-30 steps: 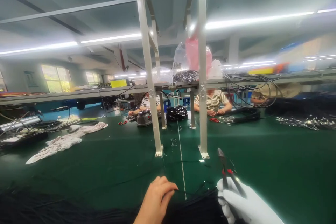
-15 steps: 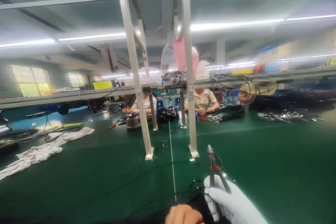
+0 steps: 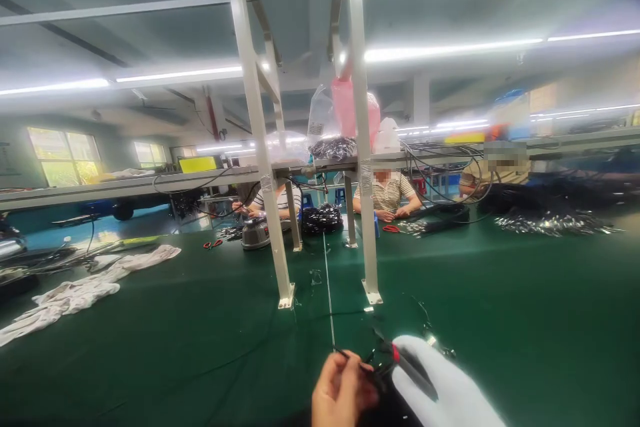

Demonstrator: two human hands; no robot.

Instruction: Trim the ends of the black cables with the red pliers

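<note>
At the bottom middle my bare left hand [image 3: 340,390] is pinched on the end of a thin black wire [image 3: 350,355]. My right hand [image 3: 440,387], in a white glove, is closed round red-handled cutting pliers [image 3: 387,357]. The pliers' jaws point left and sit at the wire, right beside my left fingers. Both hands hover just above the green table [image 3: 175,347], over a dark mass of cables at the frame's bottom edge.
Two white frame posts [image 3: 367,213] stand on the table just beyond my hands, carrying an upper shelf [image 3: 150,180] with bags and cables. White cloths [image 3: 85,287] lie at left. Other people [image 3: 387,193] work with cable bundles at the table's far side.
The pliers swung from pointing up to pointing left onto the wire. My left hand rose back into view and pinched the wire end. The view shifted slightly.
</note>
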